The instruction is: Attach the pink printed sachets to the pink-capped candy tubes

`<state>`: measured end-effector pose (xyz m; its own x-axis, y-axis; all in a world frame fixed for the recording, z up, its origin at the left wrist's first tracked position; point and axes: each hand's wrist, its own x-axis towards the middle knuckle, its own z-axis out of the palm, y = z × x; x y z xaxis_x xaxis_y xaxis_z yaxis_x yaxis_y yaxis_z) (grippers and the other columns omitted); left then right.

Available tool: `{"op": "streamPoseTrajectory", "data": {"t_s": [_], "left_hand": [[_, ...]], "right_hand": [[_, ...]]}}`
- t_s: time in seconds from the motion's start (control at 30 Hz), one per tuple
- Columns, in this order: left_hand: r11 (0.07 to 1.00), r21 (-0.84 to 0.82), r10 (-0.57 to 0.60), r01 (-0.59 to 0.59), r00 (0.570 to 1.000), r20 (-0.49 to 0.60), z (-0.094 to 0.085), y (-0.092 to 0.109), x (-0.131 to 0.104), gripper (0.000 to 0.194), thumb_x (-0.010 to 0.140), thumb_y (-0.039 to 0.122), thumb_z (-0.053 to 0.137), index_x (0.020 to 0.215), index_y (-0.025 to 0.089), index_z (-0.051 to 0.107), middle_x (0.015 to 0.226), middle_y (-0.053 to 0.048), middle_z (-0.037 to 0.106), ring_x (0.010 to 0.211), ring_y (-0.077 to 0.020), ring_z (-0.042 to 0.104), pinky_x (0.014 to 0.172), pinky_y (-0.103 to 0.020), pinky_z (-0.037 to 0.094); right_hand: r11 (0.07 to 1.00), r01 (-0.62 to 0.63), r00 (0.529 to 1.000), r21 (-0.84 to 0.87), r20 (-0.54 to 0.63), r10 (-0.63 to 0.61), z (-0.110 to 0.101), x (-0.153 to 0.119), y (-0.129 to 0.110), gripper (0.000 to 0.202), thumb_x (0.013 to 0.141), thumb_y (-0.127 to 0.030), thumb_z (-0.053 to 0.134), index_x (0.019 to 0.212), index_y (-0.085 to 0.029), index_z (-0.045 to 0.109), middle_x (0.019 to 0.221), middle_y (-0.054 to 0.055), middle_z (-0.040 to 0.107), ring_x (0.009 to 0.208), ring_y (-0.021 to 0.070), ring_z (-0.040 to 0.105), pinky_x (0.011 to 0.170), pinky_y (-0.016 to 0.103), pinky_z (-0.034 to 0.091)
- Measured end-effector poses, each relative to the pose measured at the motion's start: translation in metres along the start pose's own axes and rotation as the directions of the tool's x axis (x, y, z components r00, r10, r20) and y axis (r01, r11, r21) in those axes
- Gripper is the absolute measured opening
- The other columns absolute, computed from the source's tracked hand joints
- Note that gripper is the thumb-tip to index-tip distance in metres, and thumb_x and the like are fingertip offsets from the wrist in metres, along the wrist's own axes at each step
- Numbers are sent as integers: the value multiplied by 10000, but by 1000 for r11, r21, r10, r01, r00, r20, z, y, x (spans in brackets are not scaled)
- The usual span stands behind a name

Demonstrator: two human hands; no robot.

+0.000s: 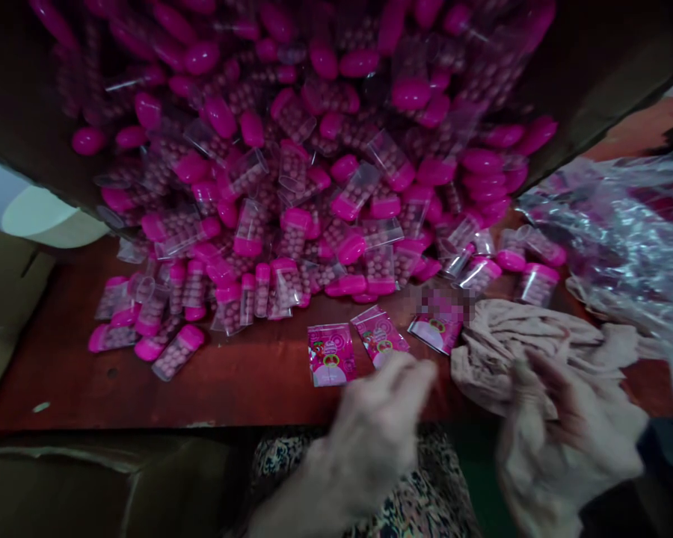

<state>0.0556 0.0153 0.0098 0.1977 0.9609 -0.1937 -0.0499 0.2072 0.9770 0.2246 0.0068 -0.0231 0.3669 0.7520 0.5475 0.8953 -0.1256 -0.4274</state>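
Observation:
My left hand [378,418] is above the table's front edge, just below two pink printed packets, one [330,355] flat and one [380,336] tilted. Its fingers are bent and blurred by motion; whether they hold anything is unclear. A third pink packet [438,325] lies farther right, beside a crumpled beige cloth [527,344]. My right hand [566,441] is in front of the cloth, its fingers curled towards the thumb, and what lies between them cannot be made out.
A large heap of clear tubes with pink caps and small balls [297,232] fills the back of the red table [247,388]. Clear plastic bags [633,232] lie at the right. A whitish round container [53,217] stands at the left, near cardboard [5,299].

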Motion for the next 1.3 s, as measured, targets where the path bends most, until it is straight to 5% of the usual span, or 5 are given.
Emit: {"op": "streamPoseTrajectory", "data": {"t_s": [0.1,0.27,0.97,1.13,1.3], "left_hand": [[939,334,197,-78,919,-340,-44,1,-11,239,801,120,521,953,199,688,925,-63,656,825,-185,603,785,-304,477],[958,281,126,61,790,-600,-83,-17,-26,140,801,219,571,893,192,673,832,-18,634,540,-90,530,503,-219,431],[975,220,126,20,766,-630,-79,-22,-28,149,747,288,643,812,172,709,690,-12,634,538,-93,536,467,-179,427],[1000,-8,-30,30,873,-487,-73,-12,-21,128,718,291,685,761,185,741,685,-15,691,611,-108,597,591,-182,484],[923,-384,-224,1,813,-537,-62,-4,-12,116,595,230,778,689,175,738,670,-18,712,604,-105,610,602,-183,501]], "right_hand": [[927,173,965,332,134,-227,13,-6,-49,178,812,-218,610,988,-214,642,840,76,593,804,235,541,704,377,454],[821,185,796,541,407,-447,46,-24,-92,39,813,-203,616,832,-183,644,751,53,576,730,209,475,628,345,444],[756,284,868,590,176,-464,49,-28,-95,137,847,-120,559,762,-145,664,633,32,526,642,152,430,567,263,399],[615,392,830,684,25,-557,31,-26,-98,126,801,-72,607,868,-150,681,710,49,599,761,169,493,692,300,455],[638,-17,919,770,265,-294,26,-29,-102,365,720,-213,726,1072,-195,630,929,71,650,862,192,594,746,325,518]]}}
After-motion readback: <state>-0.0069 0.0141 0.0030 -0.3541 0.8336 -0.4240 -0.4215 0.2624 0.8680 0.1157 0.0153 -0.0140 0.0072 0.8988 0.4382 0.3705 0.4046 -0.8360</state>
